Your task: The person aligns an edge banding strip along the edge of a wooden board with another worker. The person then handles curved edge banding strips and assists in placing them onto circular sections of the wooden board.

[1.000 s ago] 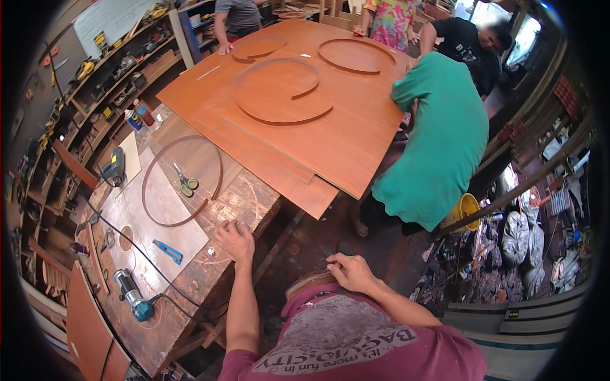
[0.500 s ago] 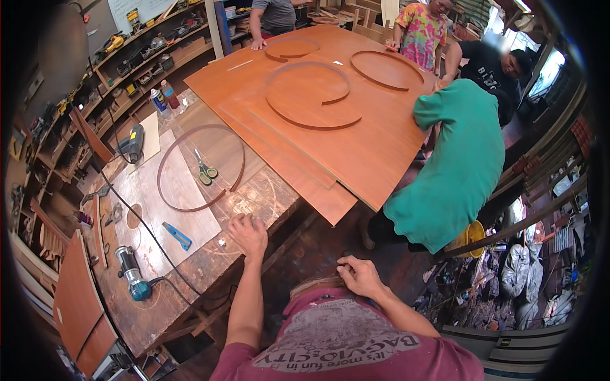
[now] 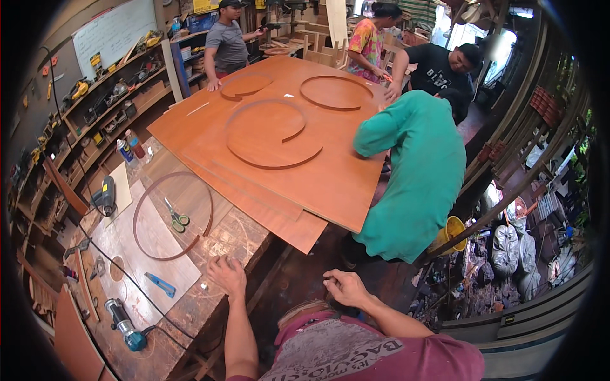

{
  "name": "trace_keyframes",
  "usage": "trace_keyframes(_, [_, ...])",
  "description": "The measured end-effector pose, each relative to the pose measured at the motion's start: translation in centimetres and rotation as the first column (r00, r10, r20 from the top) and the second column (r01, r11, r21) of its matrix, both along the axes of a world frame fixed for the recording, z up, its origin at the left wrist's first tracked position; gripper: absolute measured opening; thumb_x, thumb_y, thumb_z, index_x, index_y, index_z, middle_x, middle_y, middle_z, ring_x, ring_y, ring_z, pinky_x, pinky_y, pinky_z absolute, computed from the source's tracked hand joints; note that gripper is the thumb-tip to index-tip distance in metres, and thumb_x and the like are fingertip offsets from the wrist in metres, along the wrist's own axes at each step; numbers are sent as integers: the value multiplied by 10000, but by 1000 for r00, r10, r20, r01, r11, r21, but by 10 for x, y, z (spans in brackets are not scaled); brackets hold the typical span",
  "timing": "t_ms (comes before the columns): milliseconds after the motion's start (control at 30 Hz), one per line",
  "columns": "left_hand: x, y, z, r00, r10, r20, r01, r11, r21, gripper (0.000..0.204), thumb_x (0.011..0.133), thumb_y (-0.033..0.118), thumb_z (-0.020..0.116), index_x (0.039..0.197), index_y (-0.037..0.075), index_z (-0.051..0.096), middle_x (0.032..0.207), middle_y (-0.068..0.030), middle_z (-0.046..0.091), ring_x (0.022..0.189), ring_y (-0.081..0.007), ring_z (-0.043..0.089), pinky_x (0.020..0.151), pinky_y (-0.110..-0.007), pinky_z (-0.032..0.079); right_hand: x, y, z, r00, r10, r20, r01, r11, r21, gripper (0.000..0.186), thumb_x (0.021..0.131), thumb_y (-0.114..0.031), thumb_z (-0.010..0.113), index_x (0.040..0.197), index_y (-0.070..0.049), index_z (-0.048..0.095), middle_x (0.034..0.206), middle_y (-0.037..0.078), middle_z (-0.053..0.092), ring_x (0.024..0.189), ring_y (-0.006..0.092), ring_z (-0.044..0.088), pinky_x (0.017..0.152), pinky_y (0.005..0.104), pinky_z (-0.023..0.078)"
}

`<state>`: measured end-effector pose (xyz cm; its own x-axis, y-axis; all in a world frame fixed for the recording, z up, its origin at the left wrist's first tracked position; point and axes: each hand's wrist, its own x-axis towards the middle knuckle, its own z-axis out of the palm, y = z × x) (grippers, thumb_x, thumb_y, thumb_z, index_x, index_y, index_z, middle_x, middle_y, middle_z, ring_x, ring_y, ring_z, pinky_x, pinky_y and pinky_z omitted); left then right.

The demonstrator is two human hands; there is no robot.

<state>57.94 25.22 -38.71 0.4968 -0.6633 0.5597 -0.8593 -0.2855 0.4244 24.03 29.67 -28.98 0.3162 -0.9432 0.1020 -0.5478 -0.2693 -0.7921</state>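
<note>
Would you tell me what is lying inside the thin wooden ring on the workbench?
Inside the wooden ring lie green-handled scissors, on a pale sheet over the workbench. The bench surface beneath that sheet is hidden. The left hand rests nearby.

A large whiteboard (image 3: pixel 113 35) hangs on the far left wall above the shelves. A yellow sign (image 3: pixel 204 6) sits at the far top edge. 2 spray cans (image 3: pixel 129 147), 1 red-capped, stand at the bench's far-left end.
</note>
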Motion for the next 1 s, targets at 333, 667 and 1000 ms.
trace_keyframes(333, [2,2,-2,1000,6,10,-6,1000,8,271,796,208,663,1023,62,671,1151,-130,558,1159,-353,463,1002,-518,343,-3,1,0,998,-52,17,53,998,-37,166,875,-108,661,1004,-6,646,677,88,651,571,218,645,566,339,508])
trace_keyframes(667, [4,-2,-2,999,5,42,-5,1000,11,291,807,230,677,1028,42,656,1136,-144,550,1167,-362,457,993,-530,349,-8,-10,-1,990,-136,40,136,991,-2,163,875,-70,658,1009,24,659,669,99,636,517,148,590,515,291,476])
trace_keyframes(1000, [2,-2,0,1000,8,19,-8,1000,10,284,819,235,670,1033,48,668,1153,-129,561,1179,-349,452,1006,-519,337,-12,-12,-4,987,-156,44,159,985,-60,153,871,-48,651,995,41,649,605,38,578,481,81,513,477,252,421])
